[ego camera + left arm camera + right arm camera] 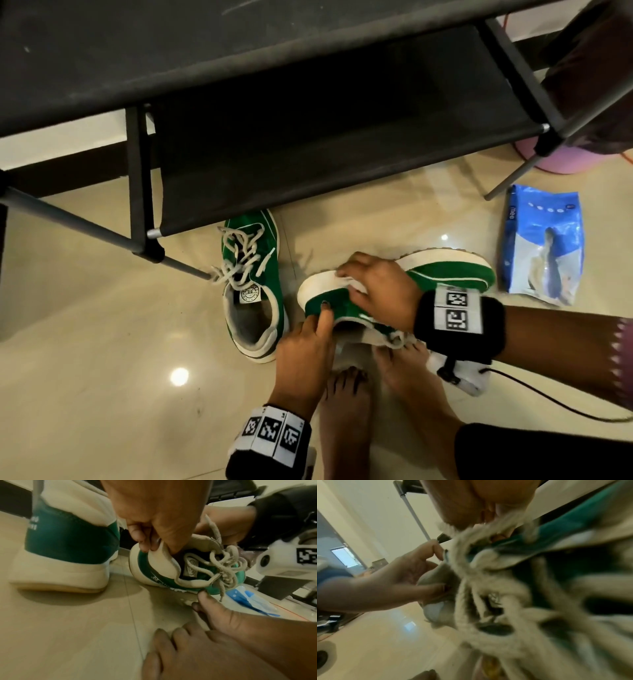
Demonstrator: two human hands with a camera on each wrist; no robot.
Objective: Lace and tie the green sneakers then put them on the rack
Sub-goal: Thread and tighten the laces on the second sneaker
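Both hands (342,308) grip sneaker (452,270) | on its side | toe right

Head view, looking down at a tiled floor (102,308). One green sneaker (255,291) stands upright, sole down, its toe under the lower shelf of a black rack (308,144), with loose off-white laces (239,260) across its tongue. A second green sneaker (445,274) lies tipped on its side, white sole facing away from the person. The right hand (380,291) curls over its sidewall; the left hand (308,346) pinches its heel collar, index finger on the green upper. Two bare feet (346,411) rest just below the sneaker. A blue pouch (544,246) lies to the right, apart from the shoes. Both wrists carry black bands with coded markers.
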